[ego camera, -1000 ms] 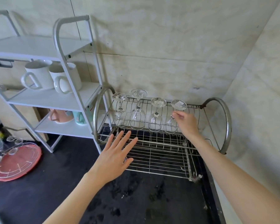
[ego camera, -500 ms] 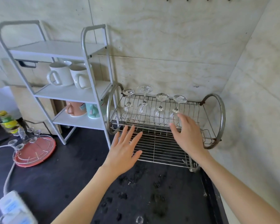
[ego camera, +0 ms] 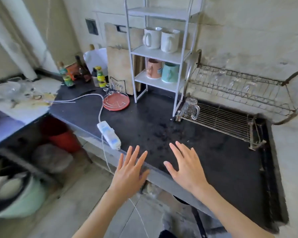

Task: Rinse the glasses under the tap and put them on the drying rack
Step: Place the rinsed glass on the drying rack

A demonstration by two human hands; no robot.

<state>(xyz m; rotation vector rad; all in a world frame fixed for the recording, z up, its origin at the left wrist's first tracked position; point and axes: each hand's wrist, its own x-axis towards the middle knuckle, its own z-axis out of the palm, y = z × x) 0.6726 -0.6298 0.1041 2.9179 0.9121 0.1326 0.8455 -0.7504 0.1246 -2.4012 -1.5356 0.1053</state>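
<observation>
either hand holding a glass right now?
No. The left hand and right hand are both open with fingers spread above the counter edge, holding nothing.

A dark countertop (ego camera: 205, 152) carried everything. Beyond the right hand (ego camera: 186, 166), a wire drying rack (ego camera: 230, 107) stood on it, a glass mug (ego camera: 190, 108) upturned on its lower grid. Ahead of the left hand (ego camera: 129, 174) lay a white power strip (ego camera: 108, 134), and farther off a red round tray (ego camera: 116, 103), a white shelf unit (ego camera: 159, 54) and some bottles (ego camera: 100, 77).
</observation>
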